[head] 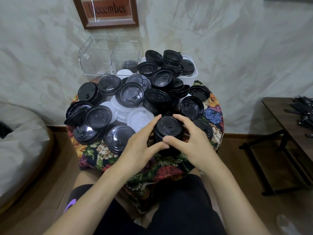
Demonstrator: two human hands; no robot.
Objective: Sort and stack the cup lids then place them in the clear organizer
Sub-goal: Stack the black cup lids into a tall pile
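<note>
A stack of black lids (169,128) stands near the front of the small table covered in floral cloth (94,155). My left hand (140,146) and my right hand (189,141) curl round the stack from either side, thumbs meeting at its near edge. Several loose black lids (132,95) and white lids (139,119) lie scattered over the table behind. The clear organizer (110,56) stands at the back left, with a few black and white lids inside.
A white tub (193,75) heaped with black lids sits at the back right of the table. A dark wooden side table (288,116) stands to the right. A grey cushion (20,141) lies to the left. A framed sign (108,12) hangs on the wall.
</note>
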